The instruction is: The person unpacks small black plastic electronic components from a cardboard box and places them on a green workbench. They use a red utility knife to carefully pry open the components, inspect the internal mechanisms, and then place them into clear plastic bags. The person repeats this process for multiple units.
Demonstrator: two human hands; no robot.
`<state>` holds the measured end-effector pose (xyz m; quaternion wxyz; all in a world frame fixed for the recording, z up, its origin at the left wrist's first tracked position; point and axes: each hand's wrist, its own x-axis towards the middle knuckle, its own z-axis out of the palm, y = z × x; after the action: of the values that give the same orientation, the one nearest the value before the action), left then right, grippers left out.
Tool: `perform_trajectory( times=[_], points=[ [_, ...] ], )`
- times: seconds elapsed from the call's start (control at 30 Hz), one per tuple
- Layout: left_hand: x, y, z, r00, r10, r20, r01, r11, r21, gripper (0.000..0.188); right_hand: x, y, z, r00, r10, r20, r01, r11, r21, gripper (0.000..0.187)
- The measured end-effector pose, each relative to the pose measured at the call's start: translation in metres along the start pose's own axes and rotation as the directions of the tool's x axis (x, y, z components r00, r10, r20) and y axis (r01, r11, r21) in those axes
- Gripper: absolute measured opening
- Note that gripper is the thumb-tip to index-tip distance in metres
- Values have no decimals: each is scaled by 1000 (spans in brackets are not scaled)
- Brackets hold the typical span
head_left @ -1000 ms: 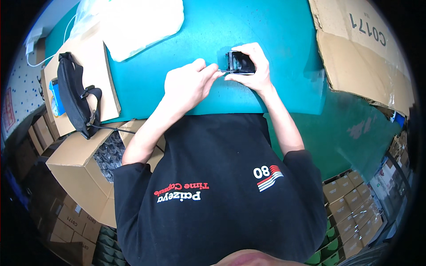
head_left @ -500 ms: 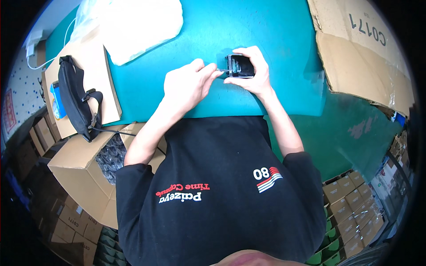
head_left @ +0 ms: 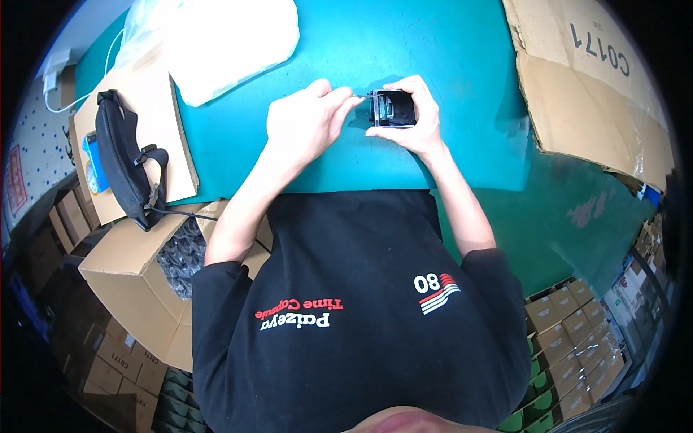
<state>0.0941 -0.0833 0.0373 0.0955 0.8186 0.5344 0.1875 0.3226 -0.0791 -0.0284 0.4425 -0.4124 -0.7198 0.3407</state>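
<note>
My right hand (head_left: 427,119) grips a small black box-shaped device (head_left: 402,108) with a clear edge, thumb and fingers on its two opposite sides. Inner parts show at the device's left end, which faces my other hand. My left hand (head_left: 303,124) is closed, its fingertips pinching a thin metal tool (head_left: 362,97). That tool's tip meets the far corner of the device's left end; the rest of it is hidden in my fingers. Both hands are above the green table mat (head_left: 346,43).
A white plastic bag (head_left: 231,50) lies at the far left. Near it, a black strapped pouch (head_left: 119,151) rests on a cardboard sheet (head_left: 180,169). An open carton (head_left: 137,281) with plastic-wrapped items stands below the left table edge. A large cardboard box (head_left: 577,94) occupies the right side.
The tool's tip has shifted from the near part of the device's left end to its far corner, my left hand moving slightly with it. My right hand keeps the device in nearly the same place.
</note>
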Motion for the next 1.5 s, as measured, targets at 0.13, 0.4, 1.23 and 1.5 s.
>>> perform_trajectory(
  times=[0.13,0.4,1.23,1.5],
  points=[
    [-3,2,-1,1000,2,18,-1,1000,-20,13,0,0,-2,1000,-3,3,3,1000,-22,76],
    [8,-9,17,998,-52,-37,53,998,18,16,0,0,0,1000,0,-12,0,1000,-19,72],
    [-21,53,-86,972,-151,182,236,604,-761,25,-4,-112,-7,973,208,-98,-101,772,628,103],
    [-26,55,-89,991,-110,78,132,659,-740,22,-6,-115,-10,979,196,-59,-114,762,637,106]
  ],
)
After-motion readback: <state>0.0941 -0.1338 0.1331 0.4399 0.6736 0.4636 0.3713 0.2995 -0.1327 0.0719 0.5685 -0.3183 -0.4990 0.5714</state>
